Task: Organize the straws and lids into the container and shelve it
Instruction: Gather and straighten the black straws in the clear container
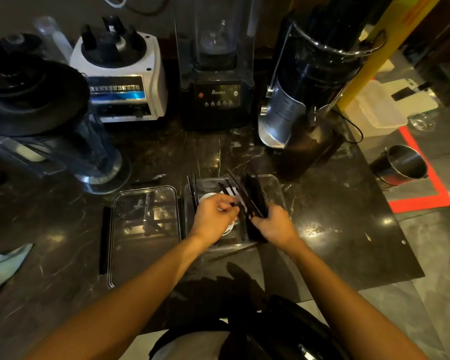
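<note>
Dark marble counter (166,157); straw sorting underway
Right hand (274,226) grips black plastic straws (253,197) over clear plastic container (277,187); left hand (213,216) pinches one; shelving remains.

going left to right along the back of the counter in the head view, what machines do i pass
black-lidded jug → white blender base → black blender → silver and black machine
</note>
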### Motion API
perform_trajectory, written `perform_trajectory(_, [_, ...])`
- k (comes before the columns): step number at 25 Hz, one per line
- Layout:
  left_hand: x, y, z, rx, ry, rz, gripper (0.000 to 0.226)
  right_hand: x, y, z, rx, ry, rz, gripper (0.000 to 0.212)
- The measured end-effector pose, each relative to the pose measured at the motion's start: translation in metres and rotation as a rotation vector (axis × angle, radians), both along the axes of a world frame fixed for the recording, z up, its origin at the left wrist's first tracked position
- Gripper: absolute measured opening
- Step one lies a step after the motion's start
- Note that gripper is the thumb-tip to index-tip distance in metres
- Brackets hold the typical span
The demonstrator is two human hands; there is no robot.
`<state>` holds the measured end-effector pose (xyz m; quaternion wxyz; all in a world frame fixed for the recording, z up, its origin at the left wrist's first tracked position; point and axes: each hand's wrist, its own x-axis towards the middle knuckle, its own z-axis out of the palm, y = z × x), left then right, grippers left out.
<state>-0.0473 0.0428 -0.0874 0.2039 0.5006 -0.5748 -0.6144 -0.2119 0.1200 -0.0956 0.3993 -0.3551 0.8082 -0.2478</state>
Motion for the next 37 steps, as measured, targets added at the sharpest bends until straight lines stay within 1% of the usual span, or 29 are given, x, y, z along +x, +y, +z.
perform_trajectory(2, [-0.002,0.000,0.002,-0.006,-0.029,0.056,0.017,-0.007,-0.003,0.001,-0.038,-0.050,-0.033,0.020])
perform_trajectory(5, [0.000,-0.003,0.001,0.003,-0.041,0.148,0.019,-0.015,-0.006,0.001,-0.123,-0.231,-0.033,0.009])
perform_trajectory(6, [0.000,-0.004,0.001,-0.002,-0.051,0.156,0.021,-0.017,-0.007,0.000,-0.143,-0.253,-0.028,0.006])
perform_trajectory(7, [0.000,-0.005,0.001,0.003,-0.055,0.163,0.024,-0.018,-0.009,-0.001,-0.151,-0.241,-0.023,0.003])
perform_trajectory(10, [-0.003,-0.006,0.000,0.052,-0.071,0.187,0.031,-0.018,-0.014,-0.006,-0.179,-0.216,-0.052,0.006])
perform_trajectory(12, [-0.007,-0.011,-0.003,0.030,-0.128,0.188,0.021,-0.017,-0.016,-0.011,-0.192,-0.209,-0.088,0.002])
perform_trajectory(13, [-0.010,-0.014,-0.004,0.011,-0.157,0.187,0.015,-0.016,-0.017,-0.013,-0.176,-0.203,-0.091,0.006])
perform_trajectory(14, [-0.013,-0.017,-0.005,0.002,-0.179,0.183,0.015,-0.015,-0.018,-0.016,-0.145,-0.199,-0.087,0.013])
perform_trajectory(16, [-0.018,-0.026,-0.007,-0.019,-0.234,0.141,0.022,-0.014,-0.023,-0.019,-0.078,-0.160,-0.061,0.026])
perform_trajectory(17, [-0.020,-0.029,-0.008,-0.036,-0.267,0.105,0.027,-0.015,-0.027,-0.020,-0.054,-0.138,-0.047,0.028])
perform_trajectory(19, [-0.024,-0.035,-0.010,-0.042,-0.294,0.048,0.028,-0.015,-0.032,-0.019,-0.029,-0.141,-0.030,0.025])
perform_trajectory(21, [-0.028,-0.039,-0.011,-0.005,-0.270,0.003,0.019,-0.014,-0.034,-0.018,-0.030,-0.206,0.003,0.015])
perform_trajectory(23, [-0.032,-0.042,-0.012,0.036,-0.249,-0.054,0.009,-0.011,-0.036,-0.015,-0.050,-0.280,-0.004,0.012])
perform_trajectory(25, [-0.033,-0.043,-0.011,0.055,-0.265,-0.071,0.018,-0.009,-0.038,-0.012,-0.065,-0.352,-0.067,0.014])
perform_trajectory(26, [-0.033,-0.043,-0.012,0.046,-0.283,-0.065,0.018,-0.008,-0.039,-0.011,-0.064,-0.367,-0.099,0.016])
perform_trajectory(29, [-0.029,-0.046,-0.013,-0.005,-0.390,-0.018,0.013,-0.009,-0.043,-0.008,-0.037,-0.361,-0.118,0.016])
perform_trajectory(30, [-0.028,-0.047,-0.013,-0.002,-0.415,-0.033,0.014,-0.009,-0.044,-0.007,-0.033,-0.362,-0.110,0.015])
perform_trajectory(31, [-0.027,-0.049,-0.012,0.008,-0.422,-0.076,0.017,-0.009,-0.044,-0.007,-0.033,-0.367,-0.106,0.016])
perform_trajectory(33, [-0.030,-0.051,-0.009,0.026,-0.431,-0.154,0.030,-0.008,-0.046,-0.008,-0.033,-0.372,-0.115,0.021])
perform_trajectory(34, [-0.032,-0.052,-0.007,0.023,-0.450,-0.166,0.032,-0.008,-0.048,-0.009,-0.022,-0.361,-0.116,0.023])
perform_trajectory(37, [-0.038,-0.054,-0.004,0.002,-0.484,-0.191,0.022,-0.008,-0.052,-0.011,0.032,-0.311,-0.076,0.023])
